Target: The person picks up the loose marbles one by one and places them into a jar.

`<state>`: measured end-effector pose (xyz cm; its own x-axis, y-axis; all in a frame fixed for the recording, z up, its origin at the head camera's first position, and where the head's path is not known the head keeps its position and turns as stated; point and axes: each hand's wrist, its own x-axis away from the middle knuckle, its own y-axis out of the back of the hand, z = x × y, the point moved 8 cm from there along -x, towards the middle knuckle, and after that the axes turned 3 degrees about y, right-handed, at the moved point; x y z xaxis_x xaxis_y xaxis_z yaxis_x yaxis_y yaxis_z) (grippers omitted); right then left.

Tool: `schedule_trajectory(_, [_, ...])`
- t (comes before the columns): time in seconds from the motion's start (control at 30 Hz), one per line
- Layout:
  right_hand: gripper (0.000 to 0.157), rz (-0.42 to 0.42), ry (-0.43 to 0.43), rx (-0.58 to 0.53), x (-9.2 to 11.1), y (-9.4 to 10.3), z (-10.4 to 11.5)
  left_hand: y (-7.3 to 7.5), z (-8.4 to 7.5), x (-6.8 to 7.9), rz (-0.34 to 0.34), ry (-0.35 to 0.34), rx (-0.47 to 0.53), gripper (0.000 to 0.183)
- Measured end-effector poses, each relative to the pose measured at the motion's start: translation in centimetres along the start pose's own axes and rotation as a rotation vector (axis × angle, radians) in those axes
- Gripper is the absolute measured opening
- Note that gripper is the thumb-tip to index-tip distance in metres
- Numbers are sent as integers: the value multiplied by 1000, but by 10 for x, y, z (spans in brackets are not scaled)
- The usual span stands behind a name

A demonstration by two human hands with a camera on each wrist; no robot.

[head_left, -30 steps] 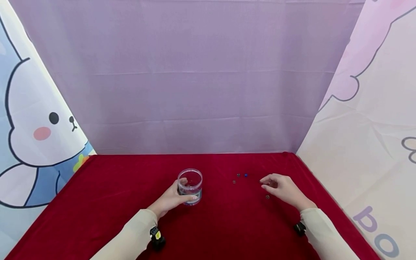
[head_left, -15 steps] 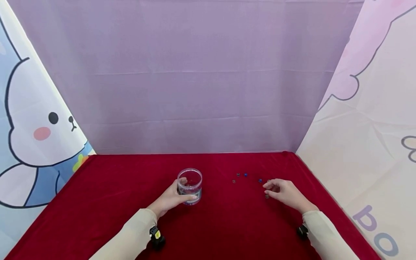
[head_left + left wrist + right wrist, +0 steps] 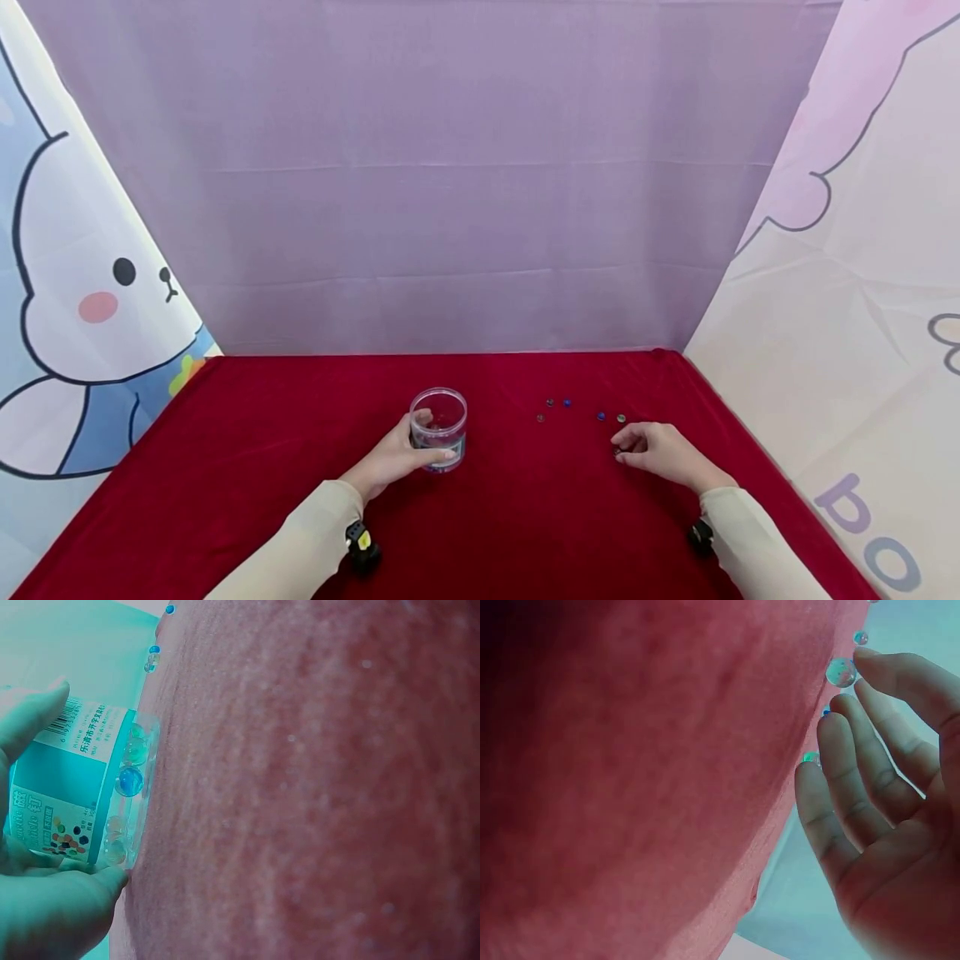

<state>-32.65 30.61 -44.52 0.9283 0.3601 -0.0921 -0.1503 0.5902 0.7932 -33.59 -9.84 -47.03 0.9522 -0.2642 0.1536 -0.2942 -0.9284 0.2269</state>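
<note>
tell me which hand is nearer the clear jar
Left: the left hand grips the clear jar. The right hand is well off to the jar's right, beside small beads.

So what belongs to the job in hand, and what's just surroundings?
Job:
labelled clear jar, in the left hand
marbles inside it
one marble at the right hand
five loose marbles

Surroundings:
red tablecloth
purple curtain
cartoon-print hangings
wrist cameras

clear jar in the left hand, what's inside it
Small balls at the bottom of the jar, one of them blue. The label covers whatever sits behind it, so their number is unclear.
</note>
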Motion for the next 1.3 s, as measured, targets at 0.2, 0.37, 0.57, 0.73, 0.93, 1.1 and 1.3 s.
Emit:
schedule_trajectory(0.2, [20,34,-2,7,-1,-3,-1,0,0,-1,5,-3,2,97])
schedule_trajectory(0.37, [19,46,-5,9,-1,-6,1,0,0,-1,4,-3,4,96])
schedule_trajectory(0.57, [14,44,-1,22,-2,-6,3,0,1,-2,2,-5,4,96])
schedule_trajectory(0.73, [13,46,4,28,-2,-6,4,0,1,-2,6,-9,7,97])
schedule_trajectory(0.93, [13,44,-2,34,-4,-5,2,0,1,-1,4,-9,9,97])
schedule_trajectory(1.1, [13,48,2,28,-5,-5,0,0,1,-1,5,-11,11,97])
schedule_trajectory(1.3, [13,52,20,24,-6,-5,3,0,0,-1,3,-12,8,97])
